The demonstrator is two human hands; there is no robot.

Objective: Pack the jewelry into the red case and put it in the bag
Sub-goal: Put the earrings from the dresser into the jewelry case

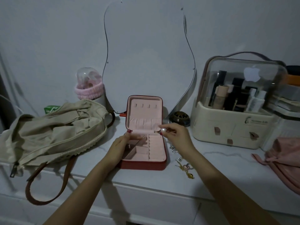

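The red case lies open on the white dresser top, its pink-lined lid standing upright. My left hand rests on the case's left side, fingers over the compartments. My right hand pinches a pearl earring just above the case's hinge at the right. More jewelry lies to the right of the case: silver pieces and a gold and pink cluster. The beige bag with brown straps lies unzipped to the left.
A wavy mirror hangs on the wall behind. A cream cosmetics organiser with a clear dome stands at right, a dark round dish beside it. Pink cloth lies far right. A pink headband on a jar sits behind the bag.
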